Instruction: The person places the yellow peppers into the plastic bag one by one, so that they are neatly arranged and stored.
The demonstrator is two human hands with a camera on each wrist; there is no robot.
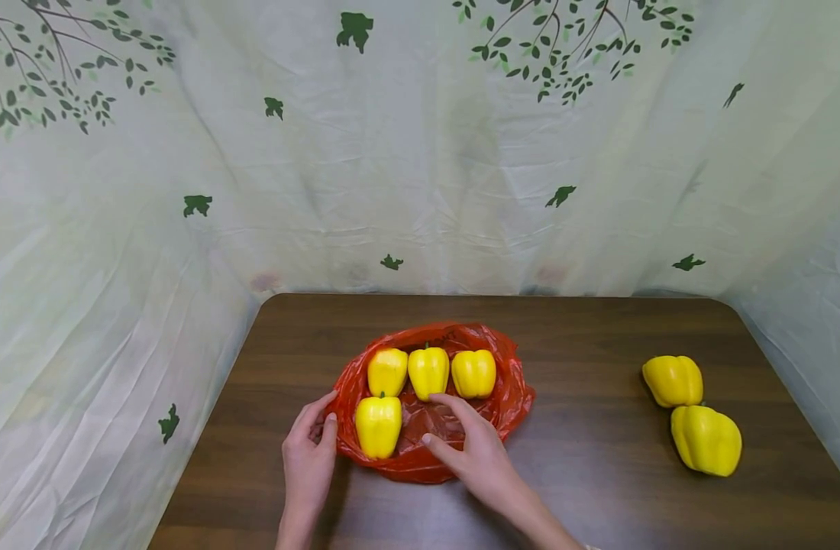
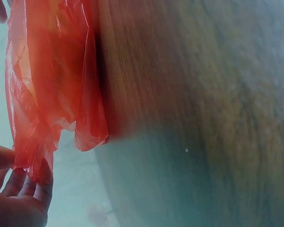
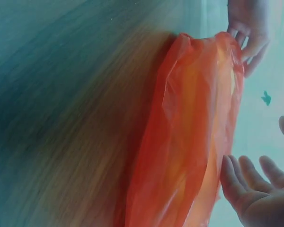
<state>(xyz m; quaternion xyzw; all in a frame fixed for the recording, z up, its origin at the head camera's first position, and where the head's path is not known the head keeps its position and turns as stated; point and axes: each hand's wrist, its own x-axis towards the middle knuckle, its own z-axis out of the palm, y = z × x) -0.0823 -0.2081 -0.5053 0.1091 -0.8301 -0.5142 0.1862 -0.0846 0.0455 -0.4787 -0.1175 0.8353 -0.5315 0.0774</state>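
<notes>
A red plastic bag (image 1: 430, 466) lies spread wide on the table, its mouth facing up. Inside it, three yellow bell peppers (image 1: 429, 372) stand in a row at the back, and another bell pepper (image 1: 379, 428) sits at the front left. My left hand (image 1: 310, 451) pinches the bag's left rim between thumb and fingers; the left wrist view shows the red film (image 2: 35, 161) in that grip. Over the bag's front right part is my right hand (image 1: 478, 451), fingers spread and relaxed, holding nothing. In the right wrist view its fingers (image 3: 234, 182) are beside the bag's rim.
Two more yellow bell peppers, a rear one (image 1: 673, 380) and a front one (image 1: 706, 441), touch each other on the right side of the brown wooden table (image 1: 585, 336). A pale leaf-patterned cloth (image 1: 420, 153) hangs behind the table and at both sides.
</notes>
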